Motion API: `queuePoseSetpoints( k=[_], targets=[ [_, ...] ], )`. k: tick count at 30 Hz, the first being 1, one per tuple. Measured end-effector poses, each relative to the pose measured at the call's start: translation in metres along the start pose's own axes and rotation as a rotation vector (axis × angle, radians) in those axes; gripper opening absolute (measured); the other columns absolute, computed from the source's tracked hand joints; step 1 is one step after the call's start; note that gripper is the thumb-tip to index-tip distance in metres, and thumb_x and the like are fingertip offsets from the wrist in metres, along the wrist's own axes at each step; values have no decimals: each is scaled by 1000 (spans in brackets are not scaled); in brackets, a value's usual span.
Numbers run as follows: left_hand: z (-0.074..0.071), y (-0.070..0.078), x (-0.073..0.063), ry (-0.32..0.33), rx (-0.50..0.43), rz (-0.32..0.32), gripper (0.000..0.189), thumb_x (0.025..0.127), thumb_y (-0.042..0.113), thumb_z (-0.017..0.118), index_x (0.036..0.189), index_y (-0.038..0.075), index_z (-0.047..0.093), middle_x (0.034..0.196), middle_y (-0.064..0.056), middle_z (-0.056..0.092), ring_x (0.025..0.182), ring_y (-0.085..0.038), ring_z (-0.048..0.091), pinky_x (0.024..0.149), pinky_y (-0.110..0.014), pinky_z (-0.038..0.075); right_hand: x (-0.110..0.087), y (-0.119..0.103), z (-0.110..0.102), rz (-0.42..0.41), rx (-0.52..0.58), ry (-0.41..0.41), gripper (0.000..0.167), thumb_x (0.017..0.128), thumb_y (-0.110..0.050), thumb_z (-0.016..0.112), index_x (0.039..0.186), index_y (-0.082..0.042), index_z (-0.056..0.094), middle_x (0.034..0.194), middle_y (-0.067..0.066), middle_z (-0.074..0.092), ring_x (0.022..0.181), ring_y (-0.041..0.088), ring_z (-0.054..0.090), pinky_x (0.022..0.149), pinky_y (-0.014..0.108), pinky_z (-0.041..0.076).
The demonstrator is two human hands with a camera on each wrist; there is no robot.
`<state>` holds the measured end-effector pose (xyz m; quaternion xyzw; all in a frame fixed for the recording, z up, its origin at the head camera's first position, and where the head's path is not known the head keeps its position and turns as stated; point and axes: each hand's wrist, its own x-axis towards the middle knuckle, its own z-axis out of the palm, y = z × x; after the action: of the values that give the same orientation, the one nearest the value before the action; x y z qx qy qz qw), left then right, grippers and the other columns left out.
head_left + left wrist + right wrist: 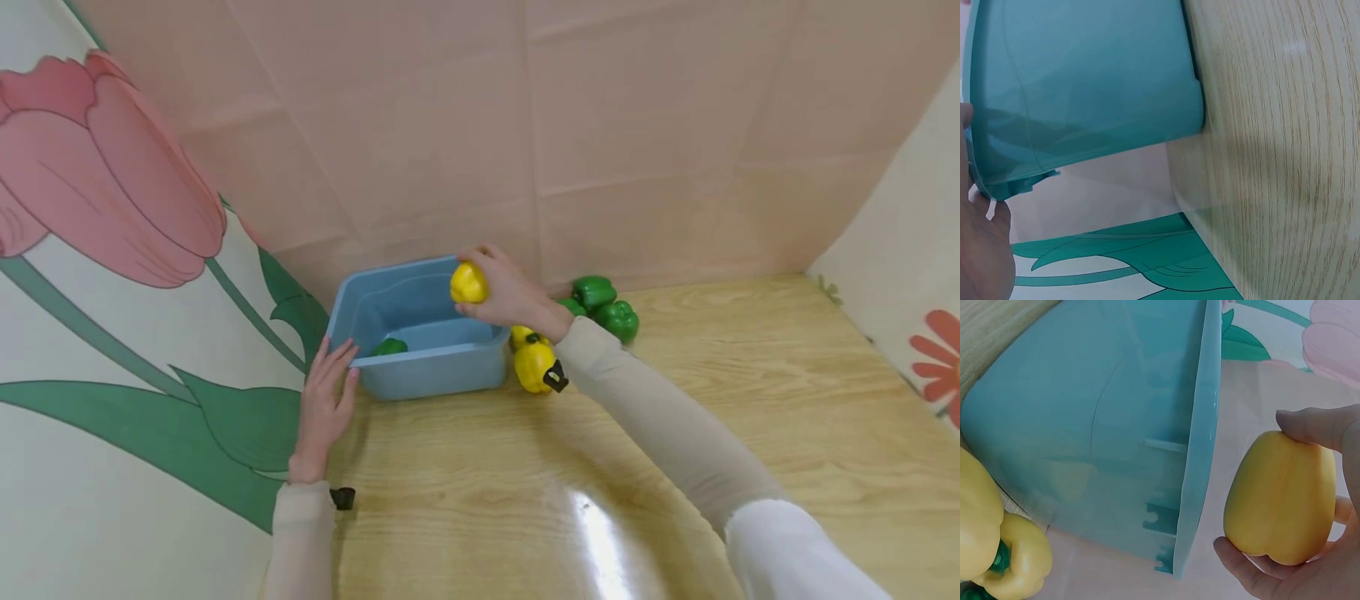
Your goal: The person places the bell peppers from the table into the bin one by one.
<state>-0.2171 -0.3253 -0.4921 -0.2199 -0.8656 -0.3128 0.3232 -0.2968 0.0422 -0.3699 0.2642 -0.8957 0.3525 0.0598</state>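
Observation:
My right hand [504, 287] grips a yellow bell pepper [468, 283] above the right end of a light blue plastic bin [431, 375]. In the right wrist view, thumb and fingers curl round the yellow pepper [1282, 500], just beyond the bin rim [1200, 444]. Spread, fairly straight fingers of my left hand [324, 408] touch the bin's front left rim; the left wrist view shows only part of that hand [985, 250] beside the bin wall [1097, 75]. Inside the bin lies a green pepper [390, 347], partly hidden by the front wall.
Right of the bin stand yellow peppers [532, 367], partly covered by the right wrist. Several green peppers [618, 321] sit behind my forearm on the wooden table [720, 392]. A pink-covered wall [637, 133] rises behind the bin, and a flower-painted wall [150, 333] borders the left.

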Motion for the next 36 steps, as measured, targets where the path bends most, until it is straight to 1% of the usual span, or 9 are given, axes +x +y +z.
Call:
queuePoseSetpoints(
  k=[5,9,15,21,27,31,36],
  targets=[
    [0,-1,0,7,-12,9,38,103,1,65,142,2,67,151,-18,63,155,-51,36,130,-65,28,2,-4,1,0,1,-5,81,90,-35,85,159,-15,48,155,12,45,130,30,54,103,49,58],
    [1,0,1,6,-14,12,39,103,1,66,142,3,68,151,-18,63,154,-52,37,129,-65,29,4,-5,4,2,-13,-5,83,89,-37,86,159,-16,47,156,12,45,129,29,54,100,46,60],
    [1,0,1,4,-11,16,39,103,1,66,142,2,68,150,-18,63,154,-52,38,129,-65,29,7,-6,9,4,-10,-2,82,89,-36,86,159,-16,48,157,13,44,129,29,54,95,42,62],
    [0,-2,1,6,-12,14,39,103,0,65,142,3,67,151,-18,63,155,-51,37,130,-63,28,12,-12,13,15,-1,-5,81,90,-36,85,158,-15,49,156,11,44,122,27,58,89,40,64],
    [-1,0,0,-2,-9,14,38,103,0,65,142,0,67,151,-18,63,155,-51,37,130,-62,29,19,-11,22,36,6,-18,79,90,-36,85,158,-17,49,158,11,43,122,26,57,92,41,62],
    [-2,0,0,-15,-8,13,38,104,2,64,143,0,66,153,-17,62,156,-50,36,131,-61,28,21,-10,28,36,25,-11,80,90,-37,86,158,-17,49,157,10,44,120,26,58,92,41,62],
    [-2,-1,-1,-7,-14,17,39,103,1,65,143,2,67,152,-18,62,155,-50,37,131,-61,28,22,-8,35,34,37,-5,79,89,-37,86,157,-17,50,154,9,46,116,25,60,89,41,63]
  ],
)
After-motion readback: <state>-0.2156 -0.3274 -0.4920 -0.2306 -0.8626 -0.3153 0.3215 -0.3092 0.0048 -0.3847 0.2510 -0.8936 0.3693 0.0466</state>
